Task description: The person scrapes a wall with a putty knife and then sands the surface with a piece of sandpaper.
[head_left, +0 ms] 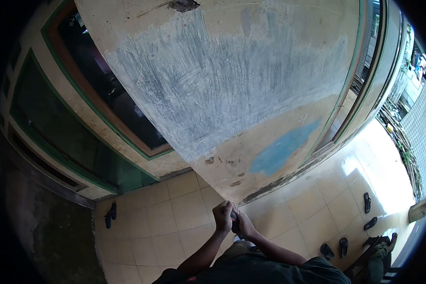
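Observation:
Both my hands meet low in the middle of the head view, in front of my body. My left hand (223, 218) is closed around a small dark object (235, 222) with a reddish spot; its kind is too small to make out. My right hand (245, 225) is closed against the same object from the other side. Just ahead stands the corner of a wall (232, 80), covered with rough grey-white streaks over old cream paint. Lower on this wall is a blue patch (284, 149).
A green-framed window (123, 104) and a green door (57, 128) lie left. Tiles (189, 208) cover the floor. Black sandals (110, 215) lie left, more sandals (343, 247) right. A partly seen person (378, 260) is at a dark bench, lower right.

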A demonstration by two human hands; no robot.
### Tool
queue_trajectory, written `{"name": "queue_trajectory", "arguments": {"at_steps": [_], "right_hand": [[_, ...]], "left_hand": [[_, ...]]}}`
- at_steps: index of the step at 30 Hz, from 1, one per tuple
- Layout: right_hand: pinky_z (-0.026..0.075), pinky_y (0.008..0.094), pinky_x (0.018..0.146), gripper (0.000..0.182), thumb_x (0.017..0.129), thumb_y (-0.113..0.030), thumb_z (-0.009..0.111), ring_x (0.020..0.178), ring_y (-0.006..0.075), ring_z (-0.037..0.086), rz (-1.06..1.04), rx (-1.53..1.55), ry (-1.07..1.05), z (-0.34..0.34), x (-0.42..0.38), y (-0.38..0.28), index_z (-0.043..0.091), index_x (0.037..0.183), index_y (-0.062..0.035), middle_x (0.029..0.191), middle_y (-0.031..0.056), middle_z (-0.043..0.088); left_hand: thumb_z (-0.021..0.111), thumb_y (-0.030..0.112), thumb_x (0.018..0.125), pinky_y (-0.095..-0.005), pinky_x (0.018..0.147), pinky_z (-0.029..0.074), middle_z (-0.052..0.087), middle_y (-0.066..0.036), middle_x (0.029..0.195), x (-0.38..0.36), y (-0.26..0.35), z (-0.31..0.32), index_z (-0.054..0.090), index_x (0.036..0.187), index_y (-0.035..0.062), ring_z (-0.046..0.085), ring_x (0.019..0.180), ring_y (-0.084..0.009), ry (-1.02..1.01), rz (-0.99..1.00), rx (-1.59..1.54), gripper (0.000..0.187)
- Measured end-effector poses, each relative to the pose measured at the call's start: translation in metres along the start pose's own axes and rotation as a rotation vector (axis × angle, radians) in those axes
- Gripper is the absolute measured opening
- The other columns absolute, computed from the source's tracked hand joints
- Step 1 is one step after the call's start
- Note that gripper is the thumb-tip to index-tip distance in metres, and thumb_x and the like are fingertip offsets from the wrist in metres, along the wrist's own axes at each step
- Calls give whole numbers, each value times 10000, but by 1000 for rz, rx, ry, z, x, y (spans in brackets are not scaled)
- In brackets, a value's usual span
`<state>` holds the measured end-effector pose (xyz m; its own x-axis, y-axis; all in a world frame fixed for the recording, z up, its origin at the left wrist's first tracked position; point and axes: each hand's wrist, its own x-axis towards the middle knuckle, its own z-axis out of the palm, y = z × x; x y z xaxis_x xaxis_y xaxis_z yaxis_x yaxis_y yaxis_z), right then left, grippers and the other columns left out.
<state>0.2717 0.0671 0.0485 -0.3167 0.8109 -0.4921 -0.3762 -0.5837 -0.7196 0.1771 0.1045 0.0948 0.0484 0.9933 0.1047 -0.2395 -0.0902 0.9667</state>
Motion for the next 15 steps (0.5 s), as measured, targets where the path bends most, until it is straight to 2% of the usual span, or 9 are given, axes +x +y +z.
{"name": "queue_trajectory", "arguments": {"at_steps": [1,3,4,5,7,8,11,12,15], "right_hand": [[481,363,733,335,947,-287,358,817,250,606,-9,0,14,-2,6,12,507,1058,-9,841,117,593],[472,417,738,321,924,-242,378,830,326,611,-594,-660,301,-4,18,28,521,1019,29,860,190,618],[457,438,782,335,913,-209,363,871,374,606,-608,-613,369,3,11,19,522,1044,55,930,244,619],[457,438,782,335,913,-209,363,871,374,606,-603,-623,389,-1,9,15,522,1044,55,930,244,619],[459,397,809,372,943,-221,318,905,333,616,-463,-674,463,-12,2,9,525,1093,50,972,225,626],[458,373,801,398,967,-257,297,904,304,617,-499,-511,480,8,-24,-31,539,1105,27,971,211,628],[452,339,799,417,981,-276,270,890,257,614,-472,-407,405,-12,-24,-46,567,1073,2,949,184,633],[443,314,805,402,983,-282,267,864,218,598,-691,-597,413,-20,-23,-44,534,1135,-20,919,148,628],[433,319,834,421,984,-325,260,861,205,580,-542,-561,465,-65,-1,-30,479,1200,-36,898,117,615]], "left_hand": [[442,265,938,-296,557,420,473,-67,585,-1,-6,5,457,650,11,478,548,-153,-14,-1,-10,384],[377,417,950,-272,531,405,476,-55,582,-3,-16,11,488,702,13,455,508,-130,136,13,24,487],[327,508,936,-268,587,411,503,-70,663,-6,-20,7,485,822,21,480,580,-137,60,-37,144,524],[327,508,936,-268,587,411,503,-70,663,-6,-28,11,485,822,21,480,580,-137,47,-46,127,524],[322,467,950,-271,647,409,524,-91,797,-12,-28,30,460,924,33,497,691,-136,119,-28,-68,456],[306,414,969,-232,651,403,536,-45,860,-16,-24,39,460,1014,78,498,749,-110,129,-95,-50,373],[325,397,971,-233,720,406,532,-22,889,-18,-28,62,471,1080,72,498,793,-104,179,-34,6,374],[344,365,973,-241,767,409,532,-12,900,-14,-43,59,481,1123,65,500,815,-98,129,-125,-116,362],[333,298,977,-260,804,419,534,-34,984,0,-44,77,513,1086,49,503,875,-118,82,-178,-136,326]]}}
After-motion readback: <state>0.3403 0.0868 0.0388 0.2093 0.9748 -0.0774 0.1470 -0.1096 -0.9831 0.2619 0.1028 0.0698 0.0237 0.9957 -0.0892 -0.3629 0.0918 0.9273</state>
